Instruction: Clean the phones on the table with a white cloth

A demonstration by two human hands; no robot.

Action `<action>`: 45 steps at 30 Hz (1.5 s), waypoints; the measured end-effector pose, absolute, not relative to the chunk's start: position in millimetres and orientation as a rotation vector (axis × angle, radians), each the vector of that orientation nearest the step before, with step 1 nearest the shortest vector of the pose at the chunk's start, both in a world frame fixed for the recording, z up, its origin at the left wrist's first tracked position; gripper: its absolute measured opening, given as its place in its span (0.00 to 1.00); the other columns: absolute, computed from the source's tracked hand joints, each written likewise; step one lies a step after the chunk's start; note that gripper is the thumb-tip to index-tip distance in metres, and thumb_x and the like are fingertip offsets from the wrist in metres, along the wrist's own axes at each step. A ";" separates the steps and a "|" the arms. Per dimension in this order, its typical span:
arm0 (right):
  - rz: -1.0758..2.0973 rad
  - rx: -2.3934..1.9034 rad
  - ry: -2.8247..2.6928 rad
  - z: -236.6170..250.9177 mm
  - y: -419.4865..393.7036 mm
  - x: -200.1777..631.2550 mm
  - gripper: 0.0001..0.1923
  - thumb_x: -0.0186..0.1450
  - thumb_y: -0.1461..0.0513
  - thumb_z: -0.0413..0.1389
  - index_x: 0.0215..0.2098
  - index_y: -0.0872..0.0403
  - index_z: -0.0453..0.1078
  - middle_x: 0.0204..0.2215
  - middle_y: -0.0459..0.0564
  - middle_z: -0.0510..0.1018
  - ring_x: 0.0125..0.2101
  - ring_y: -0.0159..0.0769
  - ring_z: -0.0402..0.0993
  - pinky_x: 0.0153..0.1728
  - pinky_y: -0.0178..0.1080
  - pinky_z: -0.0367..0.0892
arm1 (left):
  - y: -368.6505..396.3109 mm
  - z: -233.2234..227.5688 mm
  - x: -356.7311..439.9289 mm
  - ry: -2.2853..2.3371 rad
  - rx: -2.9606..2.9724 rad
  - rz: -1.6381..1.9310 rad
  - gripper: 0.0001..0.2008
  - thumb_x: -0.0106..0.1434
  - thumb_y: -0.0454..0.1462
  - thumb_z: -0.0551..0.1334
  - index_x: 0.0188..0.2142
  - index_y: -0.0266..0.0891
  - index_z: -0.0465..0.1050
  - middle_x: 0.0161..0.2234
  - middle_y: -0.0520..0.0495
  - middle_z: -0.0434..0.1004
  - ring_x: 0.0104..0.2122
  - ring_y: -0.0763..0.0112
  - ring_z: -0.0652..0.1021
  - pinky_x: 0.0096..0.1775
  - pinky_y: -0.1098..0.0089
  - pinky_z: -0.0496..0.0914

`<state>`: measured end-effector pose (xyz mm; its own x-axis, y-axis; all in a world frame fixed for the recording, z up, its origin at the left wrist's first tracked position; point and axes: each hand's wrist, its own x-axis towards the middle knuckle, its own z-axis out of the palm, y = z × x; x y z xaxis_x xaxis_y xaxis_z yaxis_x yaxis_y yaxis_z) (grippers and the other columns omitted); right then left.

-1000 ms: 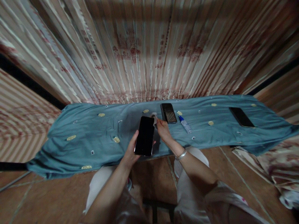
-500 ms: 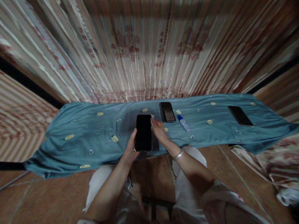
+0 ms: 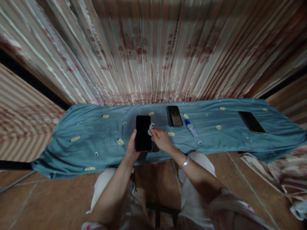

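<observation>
Head view: compared with 1 second back, the black phone (image 3: 143, 133) in the left hand (image 3: 131, 150) sits lower and closer to the blue cloth (image 3: 91, 127), its dark screen now nearly level with the tabletop instead of tilted up toward the camera. The right hand (image 3: 161, 140) has drawn in beside the phone's right edge, where earlier it reached further out toward the middle of the table. The left fingers wrap the phone's lower left side, thumb along the edge, gripping it. The right fingers are pinched shut on a small pale wipe (image 3: 150, 131) that touches the phone's upper right edge. A silver bangle (image 3: 184, 163) circles the right wrist.

The largest thing in view is the striped, pleated curtain (image 3: 153, 54) in pink and cream, hanging behind the whole table. Below it the blue cloth, dotted with yellow ovals and small white squares, covers a long narrow table and droops over both ends. The floor (image 3: 48, 198) is brown tile. On the cloth, a 2nd phone (image 3: 251, 122) lies far to the right, well apart from the hands, and a 3rd phone (image 3: 174, 116) lies just beyond the right hand. Beside that one rests a small clear bottle (image 3: 192, 128) with a blue cap, lying on its side.
</observation>
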<state>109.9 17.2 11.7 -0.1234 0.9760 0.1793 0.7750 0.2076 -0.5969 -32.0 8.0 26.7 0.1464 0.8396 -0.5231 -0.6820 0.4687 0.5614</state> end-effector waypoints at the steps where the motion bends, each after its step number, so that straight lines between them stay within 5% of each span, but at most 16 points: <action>1: 0.488 -1.615 -1.994 12.2 16.3 108.9 0.22 0.72 0.58 0.40 0.26 0.53 0.69 0.25 0.50 0.74 0.29 0.37 0.70 0.31 0.37 0.55 | 8.4 26.8 -33.1 0.896 0.211 1.116 0.17 0.68 0.42 0.53 0.42 0.32 0.75 0.27 0.46 0.81 0.29 0.67 0.81 0.41 0.68 0.75; 9: 0.438 -1.600 -2.075 14.3 15.3 112.3 0.20 0.72 0.58 0.43 0.27 0.54 0.69 0.27 0.51 0.75 0.32 0.37 0.71 0.34 0.36 0.56 | 9.7 23.5 -33.0 0.872 0.206 1.119 0.18 0.68 0.41 0.53 0.48 0.30 0.73 0.32 0.42 0.82 0.38 0.61 0.82 0.48 0.64 0.73; 25: 0.675 -1.540 -1.571 8.4 44.5 137.6 0.14 0.66 0.59 0.46 0.29 0.54 0.70 0.23 0.45 0.71 0.26 0.33 0.66 0.28 0.34 0.55 | -8.4 34.2 -24.0 0.817 0.333 0.922 0.23 0.68 0.43 0.53 0.56 0.32 0.67 0.41 0.36 0.81 0.37 0.61 0.82 0.40 0.64 0.76; 45: 0.852 -1.365 -1.811 19.5 50.9 161.7 0.13 0.63 0.60 0.50 0.30 0.57 0.74 0.22 0.43 0.72 0.25 0.30 0.65 0.28 0.31 0.55 | -17.6 26.3 -31.3 0.944 0.520 0.791 0.24 0.64 0.48 0.57 0.46 0.27 0.76 0.35 0.33 0.82 0.27 0.59 0.82 0.30 0.67 0.75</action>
